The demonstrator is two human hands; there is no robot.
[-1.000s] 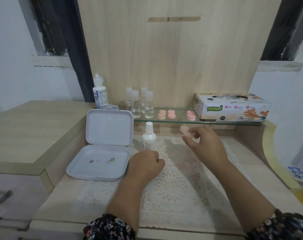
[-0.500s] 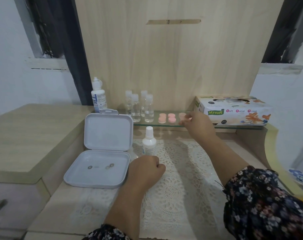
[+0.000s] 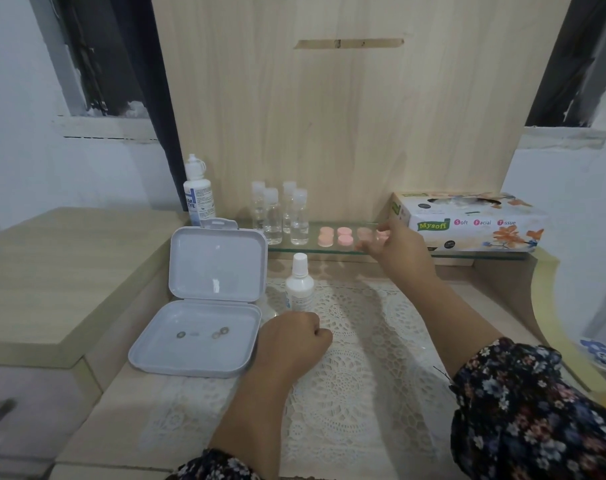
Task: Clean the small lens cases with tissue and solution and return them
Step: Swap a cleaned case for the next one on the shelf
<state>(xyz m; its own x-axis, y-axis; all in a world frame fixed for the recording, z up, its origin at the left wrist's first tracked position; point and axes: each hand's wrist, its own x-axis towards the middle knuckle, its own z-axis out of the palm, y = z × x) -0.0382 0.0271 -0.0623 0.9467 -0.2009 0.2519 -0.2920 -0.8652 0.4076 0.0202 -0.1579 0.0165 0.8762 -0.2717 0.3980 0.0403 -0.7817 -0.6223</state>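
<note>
Several small pink lens cases (image 3: 344, 236) lie in a row on the glass shelf (image 3: 488, 255). My right hand (image 3: 398, 249) reaches to the shelf and pinches the rightmost pink lens case (image 3: 367, 232) down at shelf level, next to the others. My left hand (image 3: 291, 341) rests as a closed fist on the lace mat (image 3: 360, 362); nothing shows in it. A small white solution bottle (image 3: 299, 289) stands just behind that fist. The tissue box (image 3: 467, 223) sits on the shelf, right of my right hand.
An open grey plastic box (image 3: 197, 337) with small lenses in its tray lies at the left of the mat. A larger solution bottle (image 3: 197, 199) and several clear vials (image 3: 280, 216) stand at the shelf's left. A raised wooden counter (image 3: 52, 271) lies further left.
My right hand carried the pink lens case from above the mat forward to the glass shelf and lowered it beside the other cases. My left fist stayed in place.
</note>
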